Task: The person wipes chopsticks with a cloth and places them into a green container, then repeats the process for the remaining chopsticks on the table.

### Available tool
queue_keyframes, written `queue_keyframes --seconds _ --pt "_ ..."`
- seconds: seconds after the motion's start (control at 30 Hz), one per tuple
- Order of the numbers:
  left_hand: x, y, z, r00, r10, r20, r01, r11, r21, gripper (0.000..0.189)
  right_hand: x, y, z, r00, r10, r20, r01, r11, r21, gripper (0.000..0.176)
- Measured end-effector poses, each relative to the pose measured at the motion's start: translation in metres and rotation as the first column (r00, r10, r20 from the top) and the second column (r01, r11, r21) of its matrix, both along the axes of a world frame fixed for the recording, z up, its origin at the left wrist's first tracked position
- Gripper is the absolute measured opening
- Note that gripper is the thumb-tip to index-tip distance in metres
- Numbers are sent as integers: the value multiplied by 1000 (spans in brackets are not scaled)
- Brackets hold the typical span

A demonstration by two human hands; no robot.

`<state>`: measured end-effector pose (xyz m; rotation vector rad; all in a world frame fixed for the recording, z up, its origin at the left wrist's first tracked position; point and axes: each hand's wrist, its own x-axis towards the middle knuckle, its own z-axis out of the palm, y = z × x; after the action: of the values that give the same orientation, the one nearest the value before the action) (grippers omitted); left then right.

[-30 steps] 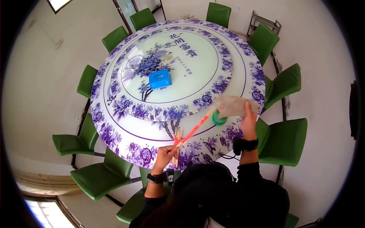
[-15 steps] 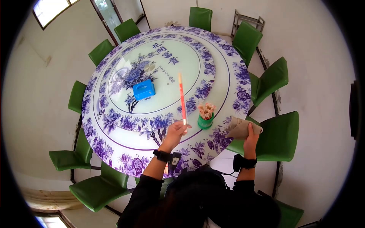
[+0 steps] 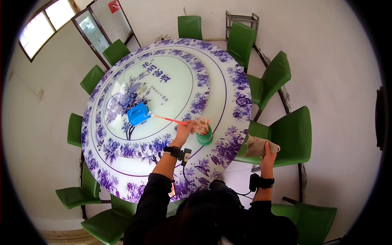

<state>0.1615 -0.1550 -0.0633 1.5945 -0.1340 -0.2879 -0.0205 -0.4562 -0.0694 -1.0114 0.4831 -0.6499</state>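
Observation:
My left hand [image 3: 185, 130] pinches red chopsticks [image 3: 169, 120] with pale tips, lying nearly level and pointing left across the turntable. In this view their tips overlap the right edge of a blue tissue box [image 3: 138, 114]. Right beside my left fingers stands a green cup [image 3: 205, 139], filled with a bundle of pale pinkish sticks [image 3: 202, 125]. Off the table's right edge, my right hand [image 3: 268, 157] grips a folded beige cloth [image 3: 257, 146], thumb on top. The cloth hangs over a green chair seat.
A round table [image 3: 228, 114] with purple flowers carries a raised glass turntable [image 3: 171, 73]. Several green chairs [image 3: 292, 134] ring it closely. Something orange and red [image 3: 172, 190] lies at the near edge beside my left forearm. A grey metal rack [image 3: 241, 18] stands by the far wall.
The chopsticks have swung from upright to nearly level, tips now to the left. My left hand has come up beside the green cup. The whole view has shifted; the right hand still holds the cloth.

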Motion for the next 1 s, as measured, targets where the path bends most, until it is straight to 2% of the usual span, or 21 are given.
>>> queue_keyframes --seconds 0.13,0.2,0.23,0.3,0.33,0.4,0.43,0.5,0.53,0.6,0.77,0.83,0.87,0.93,0.97,1.0 --pt "10 -6 -20 996 57 69 -65 990 123 17 -3 -4 -3 1000 -22 -1 22 1000 17 24" --pt "13 -6 -33 963 37 266 -109 959 262 14 -4 -4 -3 1000 -26 1 26 999 29 24" --pt "14 -6 -34 963 37 267 -110 958 264 14 -3 -5 -3 1000 -14 -6 14 999 33 24" --pt "12 -8 -30 910 -79 406 -52 952 302 14 -2 -6 -6 1000 -2 -12 2 999 36 25" --pt "12 -10 -25 910 -79 407 -52 952 301 14 0 -7 -11 1000 -7 -17 8 999 43 25" --pt "9 -14 -9 933 106 345 -211 935 284 16 1 -9 -15 1000 -15 -26 16 999 49 26" --pt "5 -14 3 934 106 342 -210 935 285 16 2 -9 -15 999 -12 -36 14 999 44 27" --pt "-3 -13 30 754 231 615 -395 908 143 16 4 -9 -16 999 -8 -47 9 999 39 28" --pt "-5 -11 39 754 231 614 -395 907 144 16 4 -9 -17 999 -8 -48 10 999 41 28" --pt "-9 -8 55 619 132 774 -470 852 231 13 5 -9 -19 999 -8 -51 10 999 41 29" --pt "-11 -13 62 602 33 798 -481 813 330 21 5 -7 -24 996 -17 -88 21 999 42 30" --pt "-5 -16 39 611 -227 758 -471 666 579 27 3 -6 -23 996 -25 -91 29 999 44 30" --pt "-5 -19 28 613 -228 756 -467 667 580 27 3 -5 -22 996 -29 -89 33 998 46 30" --pt "-8 -24 3 689 -400 604 -419 460 783 33 1 -1 -17 996 -29 -88 34 998 50 29" --pt "-7 -26 -10 772 -416 481 -288 446 848 37 0 0 -16 996 -28 -86 33 998 55 29" --pt "-10 -29 -22 774 -417 477 -283 447 849 37 -2 0 -17 995 -30 -91 35 998 53 29"
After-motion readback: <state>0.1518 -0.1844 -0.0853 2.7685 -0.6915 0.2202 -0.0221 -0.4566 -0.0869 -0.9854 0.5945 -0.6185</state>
